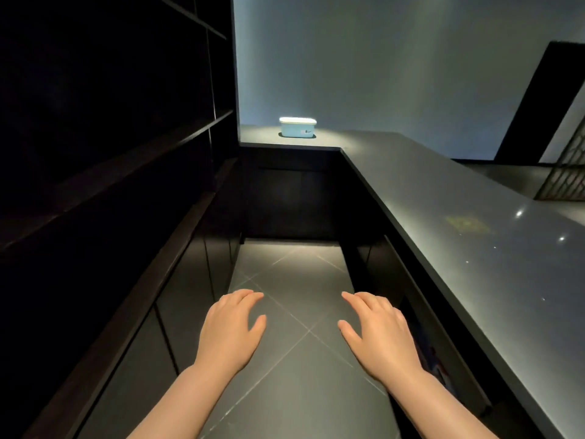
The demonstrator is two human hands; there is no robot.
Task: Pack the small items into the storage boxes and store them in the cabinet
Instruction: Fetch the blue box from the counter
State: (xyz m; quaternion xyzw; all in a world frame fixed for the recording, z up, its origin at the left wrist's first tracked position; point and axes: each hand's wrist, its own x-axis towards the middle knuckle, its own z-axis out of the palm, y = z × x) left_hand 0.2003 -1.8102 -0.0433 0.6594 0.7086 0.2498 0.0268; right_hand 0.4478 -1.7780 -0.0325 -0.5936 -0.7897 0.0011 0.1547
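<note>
1. My left hand [231, 324] is nearest, palm down over the floor, fingers straight and close together, thumb spread inward; it is released and holds nothing, with the bare forearm running back to the bottom edge
2. My right hand [380, 331] mirrors it at the same height, palm down, fingers loosely extended and a little fanned, thumb pointing toward the left one; it too is released, gripping nothing, and the two hands are apart with a gap of floor between them
3. The floor [297, 274] under them is smooth dark grey tile with thin pale grout lines crossing diagonally, and it has a dull sheen
4. On my left runs a dark cabinet [177, 280] with flat glossy doors split by narrow vertical seams, topped by a brown ledge; above it rise dark open shelves [126, 90], nearly lost in shadow
5. On my right a long counter [474, 223] stretches away, its top a smooth polished grey slab that catches small points of light, its front dark
6. Farthest off, the box [298, 127] sits on the counter's far corner section beside the shelves: small, rectangular, pale blue with rounded corners, a brightly lit white lid on top and a small label on its front, too small to read
7. Behind it stands a plain grey wall [380, 58]
</note>
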